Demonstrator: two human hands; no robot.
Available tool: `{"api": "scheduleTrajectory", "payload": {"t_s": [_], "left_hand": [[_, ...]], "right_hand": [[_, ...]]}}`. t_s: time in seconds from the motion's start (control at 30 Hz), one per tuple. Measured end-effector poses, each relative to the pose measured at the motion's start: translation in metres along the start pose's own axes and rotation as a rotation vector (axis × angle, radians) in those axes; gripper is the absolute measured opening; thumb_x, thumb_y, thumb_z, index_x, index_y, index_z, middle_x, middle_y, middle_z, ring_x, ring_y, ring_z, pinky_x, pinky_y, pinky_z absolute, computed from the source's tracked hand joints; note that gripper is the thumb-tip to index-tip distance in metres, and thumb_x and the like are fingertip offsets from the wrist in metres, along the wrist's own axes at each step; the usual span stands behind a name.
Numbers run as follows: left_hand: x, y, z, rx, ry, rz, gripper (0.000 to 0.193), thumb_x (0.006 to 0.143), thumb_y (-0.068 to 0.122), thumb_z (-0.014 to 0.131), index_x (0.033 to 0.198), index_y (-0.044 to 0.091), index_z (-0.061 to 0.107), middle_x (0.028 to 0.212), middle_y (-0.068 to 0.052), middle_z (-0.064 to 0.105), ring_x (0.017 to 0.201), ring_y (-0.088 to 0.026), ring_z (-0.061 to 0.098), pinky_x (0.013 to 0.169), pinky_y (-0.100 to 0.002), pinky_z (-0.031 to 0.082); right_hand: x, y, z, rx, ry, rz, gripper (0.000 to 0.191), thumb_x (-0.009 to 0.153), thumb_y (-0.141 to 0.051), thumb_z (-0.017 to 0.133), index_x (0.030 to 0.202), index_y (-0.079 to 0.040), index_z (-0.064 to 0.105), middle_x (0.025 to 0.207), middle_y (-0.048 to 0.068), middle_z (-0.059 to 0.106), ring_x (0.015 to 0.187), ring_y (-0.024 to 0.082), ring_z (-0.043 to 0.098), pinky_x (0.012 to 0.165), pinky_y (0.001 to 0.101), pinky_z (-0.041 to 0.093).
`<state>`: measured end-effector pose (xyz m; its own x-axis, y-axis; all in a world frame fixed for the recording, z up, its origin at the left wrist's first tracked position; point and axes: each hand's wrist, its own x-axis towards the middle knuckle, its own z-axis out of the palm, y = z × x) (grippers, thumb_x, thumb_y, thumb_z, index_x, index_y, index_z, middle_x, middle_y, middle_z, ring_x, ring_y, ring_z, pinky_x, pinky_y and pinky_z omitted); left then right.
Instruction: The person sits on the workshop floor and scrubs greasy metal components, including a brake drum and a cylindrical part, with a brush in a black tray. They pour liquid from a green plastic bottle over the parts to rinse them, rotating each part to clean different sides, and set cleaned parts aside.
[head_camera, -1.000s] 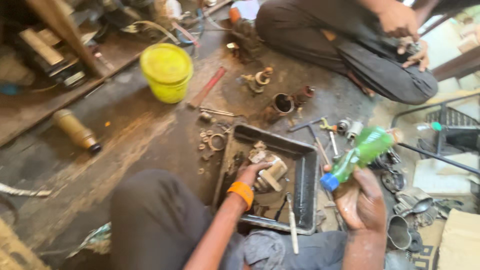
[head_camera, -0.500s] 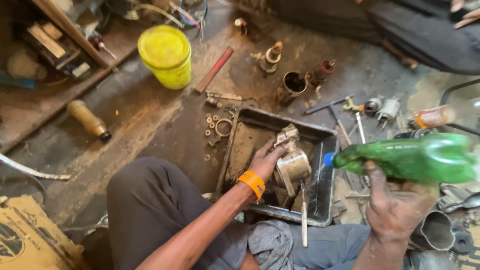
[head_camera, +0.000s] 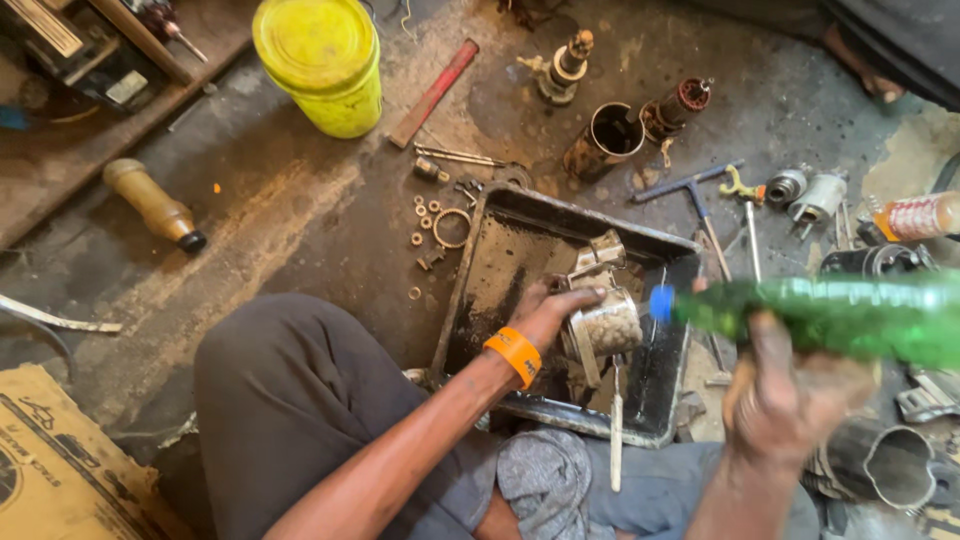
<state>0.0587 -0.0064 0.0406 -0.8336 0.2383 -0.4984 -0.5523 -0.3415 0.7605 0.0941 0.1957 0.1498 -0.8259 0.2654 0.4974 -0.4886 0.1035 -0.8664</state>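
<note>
Greasy floor, black tray, left fingers gripping metal housing, right fingers clasping green bottle

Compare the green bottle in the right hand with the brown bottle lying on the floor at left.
The green bottle is translucent with a blue cap; the brown bottle is opaque with a dark cap. The green bottle is held over the tray by the right hand; the brown bottle lies untouched. Both are roughly horizontal.

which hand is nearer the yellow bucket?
Left. The left hand holds the metal part over the tray, below and right of the yellow bucket. The right hand grips the green bottle farther right.
</note>
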Motion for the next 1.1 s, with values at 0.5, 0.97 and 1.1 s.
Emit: {"api": "scheduleTrajectory", "payload": {"t_s": [0.5, 0.97, 1.1], "left_hand": [[-0.007, 0.006, 0.006, -0.25, 0.0, -0.184, 0.073, 0.087, 0.055, 0.065, 0.137, 0.003, 0.053, 0.119, -0.019, 0.067, 0.083, -0.028, 0.074, 0.048, -0.043, 0.065], [-0.002, 0.001, 0.003, -0.244, -0.247, -0.147, 0.085, 0.079, 0.042, 0.082, 0.143, -0.004, 0.051, 0.121, -0.016, 0.07, 0.093, -0.025, 0.074, 0.062, -0.042, 0.068], [0.011, -0.006, 0.008, -0.275, -0.006, -0.283, 0.091, 0.082, 0.046, 0.075, 0.147, 0.002, 0.03, 0.139, -0.022, 0.054, 0.104, -0.033, 0.071, 0.063, -0.051, 0.068]], "right_hand": [[-0.001, 0.004, 0.019, 0.023, -0.085, 0.071, 0.022, 0.108, 0.003, 0.075, 0.121, 0.008, 0.058, 0.101, 0.018, 0.063, 0.083, 0.026, 0.066, 0.084, 0.0367, 0.064], [0.003, 0.004, 0.039, 0.104, 0.032, 0.075, 0.046, 0.094, 0.005, 0.077, 0.133, 0.004, 0.052, 0.124, 0.013, 0.062, 0.106, 0.02, 0.065, 0.098, 0.0316, 0.062], [0.003, 0.006, 0.027, 0.121, -0.005, 0.094, 0.034, 0.089, 0.002, 0.073, 0.12, 0.003, 0.059, 0.102, 0.012, 0.062, 0.087, 0.023, 0.066, 0.085, 0.0383, 0.065]]}}
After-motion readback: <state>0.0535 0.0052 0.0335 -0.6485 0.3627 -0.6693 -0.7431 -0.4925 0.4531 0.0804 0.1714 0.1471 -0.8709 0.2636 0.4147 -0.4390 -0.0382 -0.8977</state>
